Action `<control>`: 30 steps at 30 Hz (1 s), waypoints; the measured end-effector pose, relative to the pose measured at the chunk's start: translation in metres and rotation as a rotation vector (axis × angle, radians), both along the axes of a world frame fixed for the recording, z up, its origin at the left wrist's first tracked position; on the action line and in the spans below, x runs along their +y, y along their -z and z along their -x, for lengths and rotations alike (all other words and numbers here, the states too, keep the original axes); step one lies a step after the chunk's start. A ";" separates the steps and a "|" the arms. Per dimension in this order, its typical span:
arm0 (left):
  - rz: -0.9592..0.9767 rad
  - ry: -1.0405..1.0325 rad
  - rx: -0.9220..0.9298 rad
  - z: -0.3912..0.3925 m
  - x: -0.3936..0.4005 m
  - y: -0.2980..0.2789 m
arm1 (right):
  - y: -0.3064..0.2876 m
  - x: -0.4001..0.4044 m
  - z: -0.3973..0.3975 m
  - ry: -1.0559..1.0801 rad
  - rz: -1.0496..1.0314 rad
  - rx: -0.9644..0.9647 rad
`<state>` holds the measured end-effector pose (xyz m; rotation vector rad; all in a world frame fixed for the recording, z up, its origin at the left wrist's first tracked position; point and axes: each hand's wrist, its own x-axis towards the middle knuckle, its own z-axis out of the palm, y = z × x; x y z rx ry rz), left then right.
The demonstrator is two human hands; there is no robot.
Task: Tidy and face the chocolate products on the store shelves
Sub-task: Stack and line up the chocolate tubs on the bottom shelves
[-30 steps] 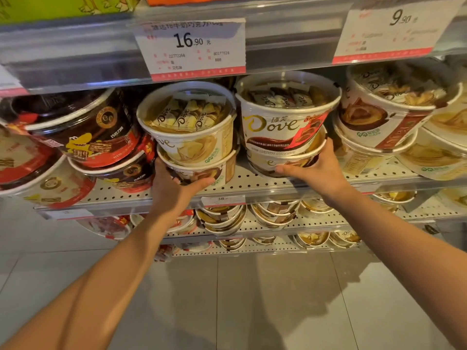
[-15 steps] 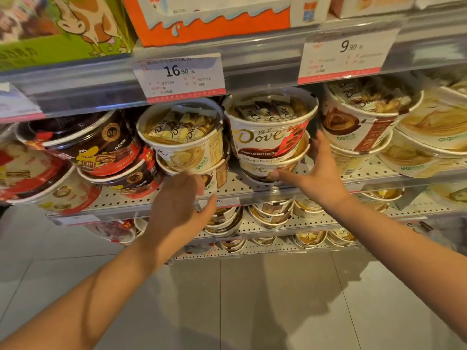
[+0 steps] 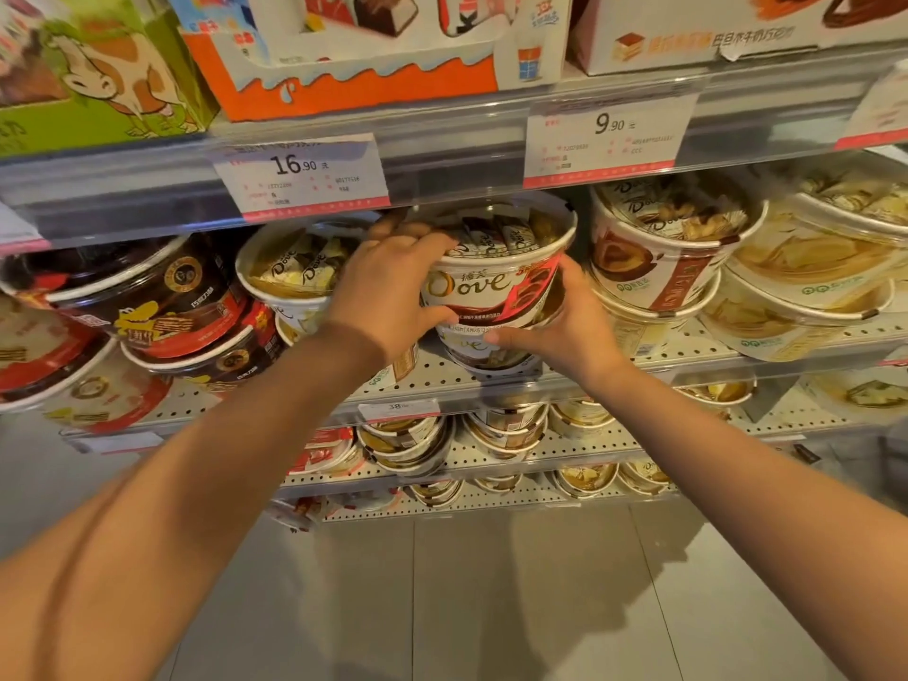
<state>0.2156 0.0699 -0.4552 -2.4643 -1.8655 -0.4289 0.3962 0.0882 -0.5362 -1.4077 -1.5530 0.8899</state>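
Both hands grip the top Dove tub (image 3: 491,282) on the shelf (image 3: 442,380): the left hand (image 3: 393,287) curls over its left rim, the right hand (image 3: 565,321) wraps its right side. It sits stacked on another tub (image 3: 484,349).

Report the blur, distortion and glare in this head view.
Head view: wide-angle bend curves the shelf rail; the left hand has smeared fingertips on the Dove tub, the right hand is sharper; soft glare washes the clear rail; the arms cast shadows on the floor.
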 end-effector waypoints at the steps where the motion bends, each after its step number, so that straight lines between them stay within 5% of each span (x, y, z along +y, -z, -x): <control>1: -0.001 -0.001 -0.018 0.000 0.000 0.000 | 0.000 -0.001 0.001 0.012 -0.016 0.011; 11: -0.077 -0.025 0.052 -0.006 -0.003 0.003 | 0.001 -0.007 0.002 0.164 -0.071 0.056; 20: -0.059 -0.059 0.124 -0.007 -0.001 0.003 | -0.003 -0.011 -0.006 0.014 0.004 0.055; 25: 0.003 -0.018 0.079 -0.006 -0.004 -0.001 | -0.015 -0.021 -0.013 -0.026 0.051 -0.008; 30: -0.087 0.087 0.058 -0.022 -0.013 -0.004 | -0.037 -0.053 -0.048 0.046 -0.116 -0.173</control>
